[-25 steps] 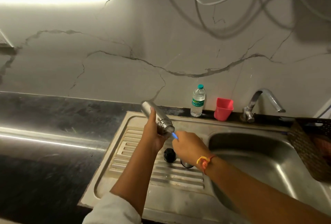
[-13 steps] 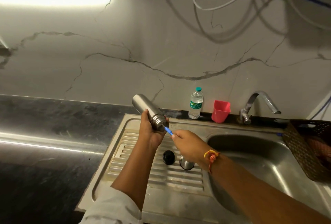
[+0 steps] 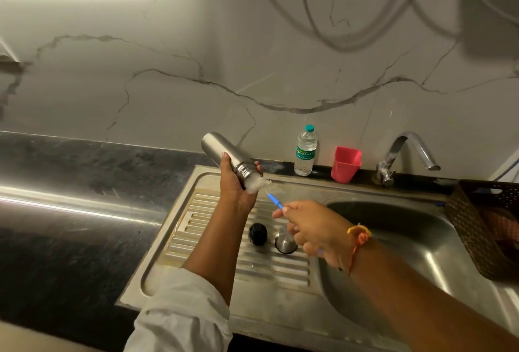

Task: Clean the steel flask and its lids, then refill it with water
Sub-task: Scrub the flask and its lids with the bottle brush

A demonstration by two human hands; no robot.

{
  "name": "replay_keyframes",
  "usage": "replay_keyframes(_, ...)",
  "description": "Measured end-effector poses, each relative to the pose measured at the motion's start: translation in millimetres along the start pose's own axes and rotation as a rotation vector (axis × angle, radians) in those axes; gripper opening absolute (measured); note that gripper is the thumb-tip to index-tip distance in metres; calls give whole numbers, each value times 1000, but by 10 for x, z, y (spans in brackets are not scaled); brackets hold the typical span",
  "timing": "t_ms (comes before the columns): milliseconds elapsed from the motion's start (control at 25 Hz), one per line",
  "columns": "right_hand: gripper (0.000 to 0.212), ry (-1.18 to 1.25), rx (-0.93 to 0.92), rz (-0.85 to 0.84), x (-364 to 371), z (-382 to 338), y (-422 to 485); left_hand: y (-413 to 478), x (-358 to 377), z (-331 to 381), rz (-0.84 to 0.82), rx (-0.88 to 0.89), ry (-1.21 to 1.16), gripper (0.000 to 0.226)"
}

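The left hand [image 3: 236,186] is wrapped around the neck of the steel flask [image 3: 220,147], holding it tilted above the drainboard [image 3: 207,228] with its mouth pointing down and to the right. White bristles of a bottle brush [image 3: 257,184] stick out at the mouth - the right hand [image 3: 317,228] pinches the brush's blue handle just beside it. The 2 lids lie on the drainboard below the hands: a black lid [image 3: 257,234] and, just right of it, a steel cap [image 3: 283,242]. A water bottle [image 3: 305,152], a pink cup [image 3: 345,164] and the tap [image 3: 401,152] stand behind the sink - a woven basket [image 3: 477,211] sits at the right.
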State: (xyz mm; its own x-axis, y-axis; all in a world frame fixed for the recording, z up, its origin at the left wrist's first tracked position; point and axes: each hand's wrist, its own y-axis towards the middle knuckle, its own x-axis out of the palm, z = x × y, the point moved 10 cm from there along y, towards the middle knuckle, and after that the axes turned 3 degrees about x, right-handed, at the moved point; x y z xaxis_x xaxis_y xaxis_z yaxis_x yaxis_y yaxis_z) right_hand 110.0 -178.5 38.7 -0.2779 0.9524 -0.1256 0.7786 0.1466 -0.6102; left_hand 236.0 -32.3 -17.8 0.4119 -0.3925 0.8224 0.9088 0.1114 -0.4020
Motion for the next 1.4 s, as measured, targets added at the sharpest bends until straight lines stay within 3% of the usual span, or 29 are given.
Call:
replay_keyframes(80, 28, 2, 8, -15, -84, 15, 45, -42, -19, -94, 5, 25, 37, 59)
replay_keyframes(280, 30, -402, -151, 95, -320, 114, 45, -30, -22, -98, 57, 108, 122, 63)
replay_keyframes(520, 28, -515, -192, 120, -533, 44, 197, -162, -8, -446, 48, 104, 326, 54)
replay_keyframes(720, 28, -637, -256, 156, -672, 76, 213, -125, -54, -353, 142, 192, 312, 73)
replay_keyframes(840, 28, -679, -279, 165, -712, 19, 196, -201, 73, -409, 101, 195, 400, 63)
replay_keyframes(960, 29, -696, -308, 140, -756, 58, 159, -144, 92, -289, 124, 197, 276, 72)
replay_keyframes(1120, 25, -711, -316, 167, -788, -95, 192, -242, 232, -485, 37, 174, 363, 58)
replay_keyframes(1280, 27, -722, -348, 109, -815, -55, 47, -233, 300, -337, 67, 174, 214, 66)
replay_keyframes(1400, 28, -615, -324, 128, -882, -188, 106, -371, 352, -651, 21, 133, 179, 61)
